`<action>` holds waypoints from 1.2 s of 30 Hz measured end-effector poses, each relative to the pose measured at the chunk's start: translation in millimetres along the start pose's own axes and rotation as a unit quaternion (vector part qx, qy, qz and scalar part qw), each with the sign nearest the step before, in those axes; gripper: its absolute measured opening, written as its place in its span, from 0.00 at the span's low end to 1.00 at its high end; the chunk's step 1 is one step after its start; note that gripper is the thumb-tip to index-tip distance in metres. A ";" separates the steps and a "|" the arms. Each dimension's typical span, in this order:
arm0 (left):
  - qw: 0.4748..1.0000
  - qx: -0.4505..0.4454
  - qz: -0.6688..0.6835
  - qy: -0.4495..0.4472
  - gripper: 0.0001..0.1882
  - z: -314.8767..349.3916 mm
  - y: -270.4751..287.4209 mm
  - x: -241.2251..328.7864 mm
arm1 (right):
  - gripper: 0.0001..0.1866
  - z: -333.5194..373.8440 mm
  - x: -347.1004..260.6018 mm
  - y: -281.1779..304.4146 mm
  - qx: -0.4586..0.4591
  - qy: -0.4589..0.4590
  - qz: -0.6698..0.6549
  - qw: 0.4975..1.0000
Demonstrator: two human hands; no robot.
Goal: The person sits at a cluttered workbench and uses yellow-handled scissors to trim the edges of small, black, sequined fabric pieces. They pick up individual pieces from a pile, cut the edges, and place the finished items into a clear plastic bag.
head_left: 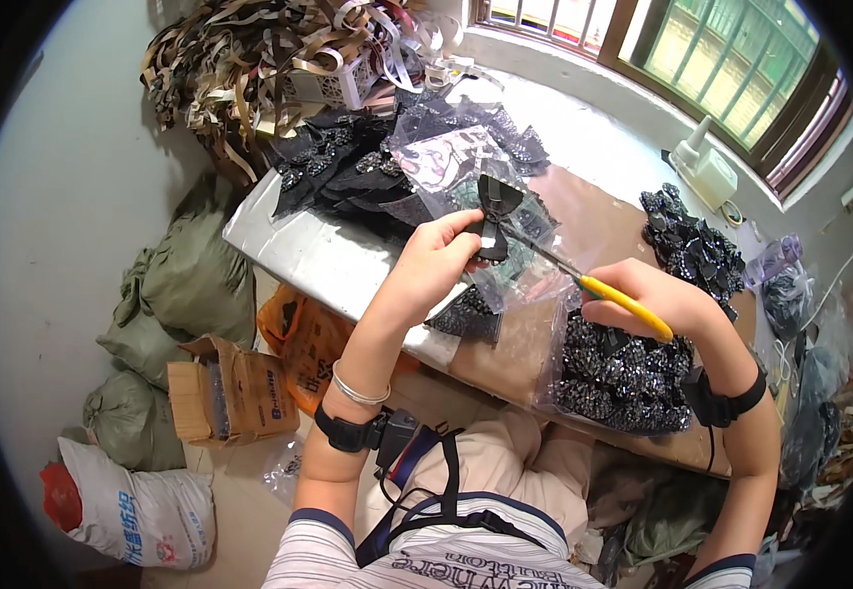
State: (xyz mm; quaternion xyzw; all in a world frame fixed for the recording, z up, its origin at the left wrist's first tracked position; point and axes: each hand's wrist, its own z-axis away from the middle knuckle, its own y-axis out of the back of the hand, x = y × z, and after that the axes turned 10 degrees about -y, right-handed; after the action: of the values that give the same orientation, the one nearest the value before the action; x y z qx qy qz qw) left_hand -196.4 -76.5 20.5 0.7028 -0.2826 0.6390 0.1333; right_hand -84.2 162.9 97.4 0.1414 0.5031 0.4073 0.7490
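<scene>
Over the table, my left hand pinches a black bow with a sparkling edge and a small white patch near its lower loop. My right hand is wrapped round a slim metal tool with a yellow handle; its exact kind is hard to make out. The thin tip of the tool reaches the middle of the bow. Beneath both lies a clear plastic bag with a pink printed card. Close to my right hand, a clear bag of black sequined bows rests at the table's near edge.
Black sequined pieces cover the table's far left, and another dark pile lies at the right. A white bottle stands by the window. Ribbon strips heap over a crate. Sacks and a cardboard box are on the floor.
</scene>
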 end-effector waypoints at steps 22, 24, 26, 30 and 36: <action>0.986 -0.021 0.161 0.035 0.18 17.7 -10.7 -8.4 | 0.17 19.0 6.6 0.8 -0.141 -0.023 -0.111 0.983; 0.988 -0.017 0.149 0.031 0.18 18.1 -13.5 -7.6 | 0.17 17.0 4.6 -1.9 -0.141 -0.035 -0.143 0.979; 0.991 -0.005 0.129 0.021 0.19 20.2 -19.0 -7.4 | 0.16 15.0 5.8 -5.9 -0.147 -0.050 -0.182 0.971; 0.984 -0.016 0.176 0.019 0.18 20.2 -14.8 -10.0 | 0.15 10.6 13.5 -14.8 -0.160 -0.061 -0.257 0.951; 0.990 -0.010 0.136 0.026 0.17 19.0 -15.1 -7.1 | 0.15 5.9 10.3 -15.7 -0.141 -0.056 -0.285 0.946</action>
State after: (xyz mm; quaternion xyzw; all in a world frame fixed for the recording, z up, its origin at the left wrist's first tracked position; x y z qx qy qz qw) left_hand -172.3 -73.1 13.4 0.6396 -0.3787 0.6663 0.0593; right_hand -70.0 162.0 83.7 -0.0925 0.4170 0.2348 0.8732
